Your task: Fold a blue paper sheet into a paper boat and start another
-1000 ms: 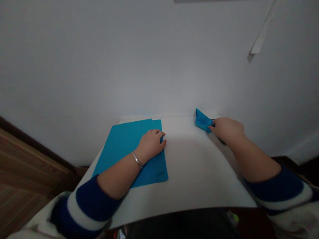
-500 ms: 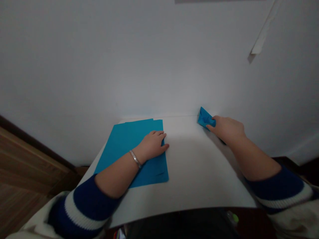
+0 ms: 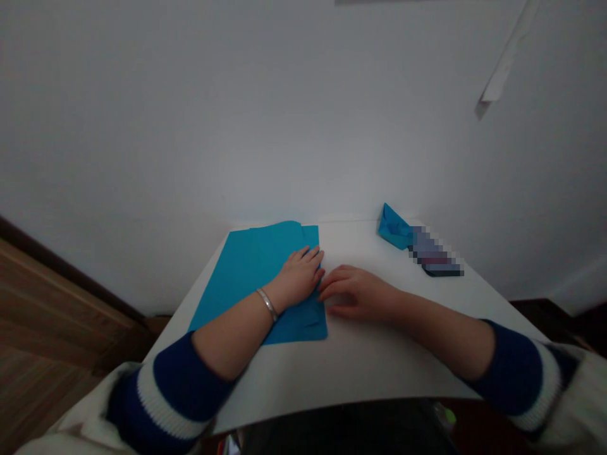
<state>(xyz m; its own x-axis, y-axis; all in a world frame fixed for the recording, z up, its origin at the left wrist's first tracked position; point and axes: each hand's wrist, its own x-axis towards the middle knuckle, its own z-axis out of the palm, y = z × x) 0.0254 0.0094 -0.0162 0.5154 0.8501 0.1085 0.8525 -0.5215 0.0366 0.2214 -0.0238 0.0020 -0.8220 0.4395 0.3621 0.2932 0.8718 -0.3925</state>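
Several blue paper sheets (image 3: 256,253) lie in a loose stack on the white table (image 3: 379,354). My left hand (image 3: 301,275) rests flat on the stack near its right edge, fingers stretched out. Beside it, my right hand (image 3: 363,294) holds nothing, with its thumb and fingers apart and the fingertips at the right edge of the sheets. A folded blue paper boat (image 3: 393,230) stands at the back right of the table, clear of both hands.
Touching the boat is a dark flat device, probably a phone (image 3: 436,253), its face pixelated. A pale wall (image 3: 303,126) rises behind the table. A wooden panel (image 3: 57,328) is at the left, and a paper strip (image 3: 507,57) hangs at upper right.
My right hand has let go of the paper boat and moved left to the sheets, uncovering the device. My left hand and the stack have shifted slightly right, with the top sheet's back edge now bowed.
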